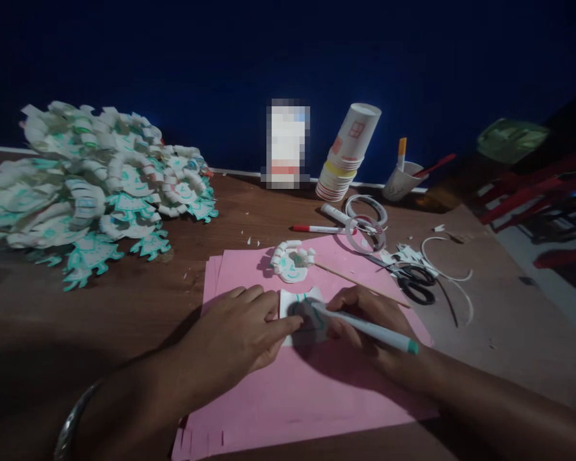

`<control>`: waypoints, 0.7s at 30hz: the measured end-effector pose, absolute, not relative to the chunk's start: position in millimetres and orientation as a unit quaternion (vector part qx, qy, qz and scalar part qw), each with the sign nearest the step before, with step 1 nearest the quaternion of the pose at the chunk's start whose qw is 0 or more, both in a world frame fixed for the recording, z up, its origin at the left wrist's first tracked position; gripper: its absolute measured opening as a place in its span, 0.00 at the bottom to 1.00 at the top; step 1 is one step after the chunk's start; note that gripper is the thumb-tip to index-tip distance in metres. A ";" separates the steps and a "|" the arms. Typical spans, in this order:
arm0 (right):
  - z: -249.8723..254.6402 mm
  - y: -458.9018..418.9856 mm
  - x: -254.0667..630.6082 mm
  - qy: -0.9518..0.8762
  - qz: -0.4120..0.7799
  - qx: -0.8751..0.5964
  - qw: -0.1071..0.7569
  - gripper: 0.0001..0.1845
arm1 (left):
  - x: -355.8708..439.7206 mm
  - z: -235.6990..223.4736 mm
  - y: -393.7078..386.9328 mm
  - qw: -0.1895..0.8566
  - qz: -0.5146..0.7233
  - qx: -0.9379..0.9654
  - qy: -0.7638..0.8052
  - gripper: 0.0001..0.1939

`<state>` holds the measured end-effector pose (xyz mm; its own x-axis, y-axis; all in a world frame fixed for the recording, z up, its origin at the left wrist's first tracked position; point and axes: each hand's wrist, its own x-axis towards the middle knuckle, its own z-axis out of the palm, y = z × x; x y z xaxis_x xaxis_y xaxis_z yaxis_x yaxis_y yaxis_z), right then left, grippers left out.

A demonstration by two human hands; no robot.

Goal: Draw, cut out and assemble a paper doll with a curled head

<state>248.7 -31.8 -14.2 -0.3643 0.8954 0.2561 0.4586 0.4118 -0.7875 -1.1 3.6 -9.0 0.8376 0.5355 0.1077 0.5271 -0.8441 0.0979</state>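
My left hand (237, 333) lies with its fingers pressed down on a small white paper piece (301, 306) marked with teal lines, which rests on a pink paper sheet (288, 397). My right hand (365, 320) grips a teal-capped marker (369, 330), its tip touching the white piece. Just beyond the piece lies a finished paper head with curled white strips (292, 261), and a thin wooden stick (360, 283) lies beside it.
A big heap of finished teal-and-white paper figures (91, 186) fills the left. At the back stand stacked paper cups (348, 153) and a cup with tools (403, 179). A red marker (317, 228), cut cup rims (365, 221) and black scissors (415, 282) lie to the right.
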 end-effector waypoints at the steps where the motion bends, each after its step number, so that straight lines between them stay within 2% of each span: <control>1: -15.6 -30.8 249.5 -0.755 0.328 -0.447 0.349 0.02 | -1.9 -9.8 4.5 0.036 0.070 0.959 0.272 0.18; 8: -17.7 -28.8 250.3 -0.735 0.352 -0.459 0.356 0.04 | -4.1 -8.8 6.0 0.061 0.079 0.960 0.261 0.15; 15: -15.1 -26.1 247.4 -0.745 0.287 -0.473 0.374 0.05 | 10.5 -9.0 -1.5 -0.020 0.141 0.951 0.276 0.04; 21: -15.9 -24.4 247.7 -0.744 0.288 -0.466 0.383 0.05 | 10.4 -12.3 -1.1 -0.002 0.128 0.963 0.235 0.05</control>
